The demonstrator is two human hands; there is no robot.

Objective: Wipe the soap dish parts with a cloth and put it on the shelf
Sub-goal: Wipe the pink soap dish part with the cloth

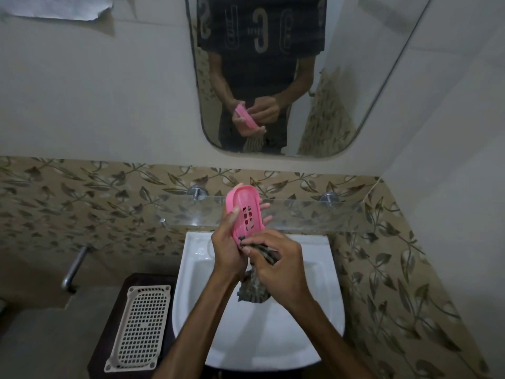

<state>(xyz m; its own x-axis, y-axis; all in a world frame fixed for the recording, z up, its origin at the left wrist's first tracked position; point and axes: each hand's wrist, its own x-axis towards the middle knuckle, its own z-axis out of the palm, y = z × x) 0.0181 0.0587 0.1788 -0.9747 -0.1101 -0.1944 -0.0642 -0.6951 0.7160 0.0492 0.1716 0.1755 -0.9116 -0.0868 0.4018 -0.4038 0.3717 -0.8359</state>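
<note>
Pink soap dish part gripped in left hand; right hand pinches cloth, seemingly against lower end.

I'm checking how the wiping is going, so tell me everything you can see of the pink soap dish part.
The pink soap dish part is an oval plastic tray with rectangular drain slots. It is held tilted above the white sink, in front of the glass shelf. The left hand grips it, while the right hand presses a striped cloth against its lower end.

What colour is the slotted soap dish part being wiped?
Pink; the slotted plastic soap dish part shows best in the head view.
</note>
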